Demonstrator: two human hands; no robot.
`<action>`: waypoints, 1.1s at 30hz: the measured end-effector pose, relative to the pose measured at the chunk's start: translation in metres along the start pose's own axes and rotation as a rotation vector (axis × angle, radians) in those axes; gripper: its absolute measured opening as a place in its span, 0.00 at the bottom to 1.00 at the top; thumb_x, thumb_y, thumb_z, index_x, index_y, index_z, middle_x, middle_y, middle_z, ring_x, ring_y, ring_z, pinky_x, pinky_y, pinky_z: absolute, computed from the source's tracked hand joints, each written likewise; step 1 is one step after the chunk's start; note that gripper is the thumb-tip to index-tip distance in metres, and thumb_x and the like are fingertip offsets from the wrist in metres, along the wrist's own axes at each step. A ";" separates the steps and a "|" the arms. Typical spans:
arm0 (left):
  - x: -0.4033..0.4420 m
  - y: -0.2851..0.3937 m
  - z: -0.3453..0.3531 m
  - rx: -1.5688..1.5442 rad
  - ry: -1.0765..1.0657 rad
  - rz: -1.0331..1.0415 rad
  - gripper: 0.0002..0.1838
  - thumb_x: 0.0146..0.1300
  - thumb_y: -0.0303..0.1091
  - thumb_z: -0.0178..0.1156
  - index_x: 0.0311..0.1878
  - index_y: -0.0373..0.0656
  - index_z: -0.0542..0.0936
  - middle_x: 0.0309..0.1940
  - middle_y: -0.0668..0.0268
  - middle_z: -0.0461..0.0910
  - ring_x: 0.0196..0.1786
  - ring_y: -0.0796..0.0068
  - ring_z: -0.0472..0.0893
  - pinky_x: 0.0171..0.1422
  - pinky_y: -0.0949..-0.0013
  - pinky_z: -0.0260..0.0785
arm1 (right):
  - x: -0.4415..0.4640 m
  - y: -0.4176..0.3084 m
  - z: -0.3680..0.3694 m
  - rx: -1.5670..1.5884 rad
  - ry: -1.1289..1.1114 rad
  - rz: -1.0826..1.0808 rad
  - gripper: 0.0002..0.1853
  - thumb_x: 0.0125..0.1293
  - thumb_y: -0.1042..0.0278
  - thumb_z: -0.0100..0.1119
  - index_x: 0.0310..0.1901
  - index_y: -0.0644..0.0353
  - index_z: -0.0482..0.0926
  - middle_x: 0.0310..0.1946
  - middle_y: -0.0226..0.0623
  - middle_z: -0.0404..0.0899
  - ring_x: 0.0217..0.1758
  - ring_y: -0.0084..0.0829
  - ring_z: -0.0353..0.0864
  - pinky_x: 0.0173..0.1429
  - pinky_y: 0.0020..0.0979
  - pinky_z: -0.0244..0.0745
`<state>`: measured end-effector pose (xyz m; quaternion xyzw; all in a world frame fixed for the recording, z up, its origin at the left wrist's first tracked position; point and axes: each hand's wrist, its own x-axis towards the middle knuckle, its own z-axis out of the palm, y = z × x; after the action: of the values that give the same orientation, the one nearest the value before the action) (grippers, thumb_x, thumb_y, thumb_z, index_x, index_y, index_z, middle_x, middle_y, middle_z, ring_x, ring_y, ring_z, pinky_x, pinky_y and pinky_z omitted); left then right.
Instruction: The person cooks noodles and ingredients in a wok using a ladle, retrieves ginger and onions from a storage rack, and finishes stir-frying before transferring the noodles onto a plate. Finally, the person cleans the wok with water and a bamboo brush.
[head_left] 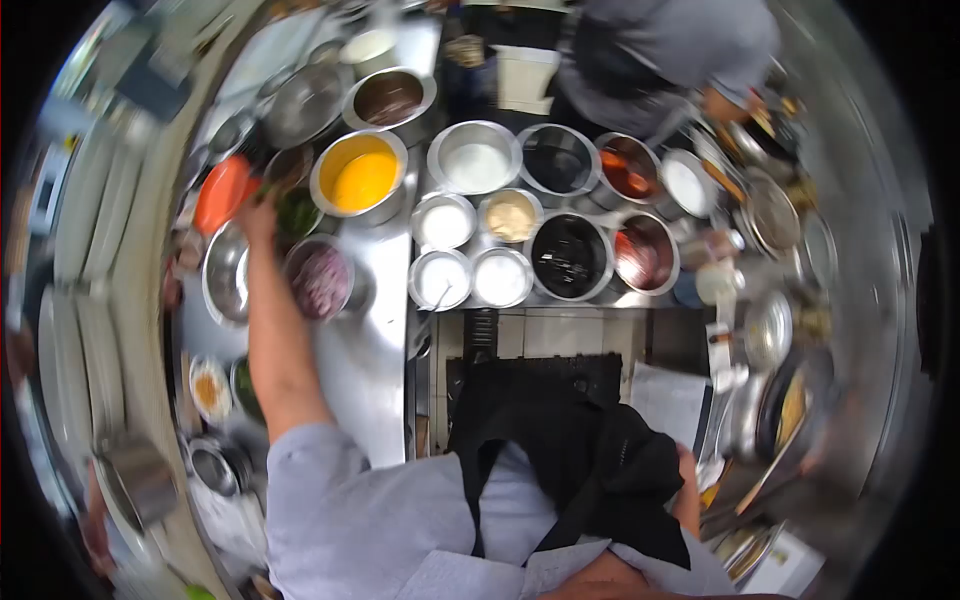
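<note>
My left arm reaches far forward on the left side, over the steel counter. My left hand is beside an orange-red bowl and a pot of green leaves; its fingers are blurred, and whether they hold anything is unclear. Below it on the left is an empty-looking steel bowl. A pot of chopped onion stands to the right of my forearm. On the right, part of my right arm shows beside the black apron, with its fingers hidden.
Steel pots stand ahead, among them one of yellow liquid and one of dark liquid. A co-worker in grey leans over the counter at the top right. A pan with a wooden spoon sits at the right.
</note>
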<state>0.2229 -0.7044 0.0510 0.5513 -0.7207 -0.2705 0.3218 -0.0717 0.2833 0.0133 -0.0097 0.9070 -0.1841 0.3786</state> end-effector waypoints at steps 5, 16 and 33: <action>-0.082 0.088 -0.051 -0.291 0.181 0.095 0.22 0.64 0.48 0.66 0.52 0.38 0.84 0.45 0.61 0.85 0.48 0.70 0.81 0.54 0.65 0.69 | -0.041 0.051 -0.034 -0.022 0.349 0.015 0.24 0.64 0.64 0.56 0.61 0.61 0.76 0.40 0.50 0.83 0.42 0.42 0.83 0.48 0.41 0.76; -0.366 0.373 0.158 -1.127 -0.744 0.078 0.16 0.70 0.37 0.63 0.54 0.38 0.79 0.35 0.72 0.78 0.32 0.85 0.70 0.33 0.80 0.55 | -0.043 0.195 -0.216 0.062 1.012 0.594 0.38 0.62 0.53 0.64 0.74 0.41 0.61 0.64 0.47 0.67 0.63 0.56 0.73 0.64 0.56 0.72; -0.953 0.857 0.377 -0.922 -1.300 1.000 0.21 0.62 0.22 0.64 0.58 0.36 0.73 0.37 0.59 0.84 0.30 0.75 0.80 0.36 0.70 0.74 | -0.150 0.312 -0.189 0.874 0.991 0.229 0.37 0.65 0.78 0.57 0.75 0.57 0.58 0.55 0.47 0.79 0.45 0.36 0.83 0.47 0.34 0.79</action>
<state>-0.4199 0.4421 0.2872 -0.2632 -0.7337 -0.6145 0.1216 -0.0574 0.6594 0.1314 0.3266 0.8110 -0.4758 -0.0963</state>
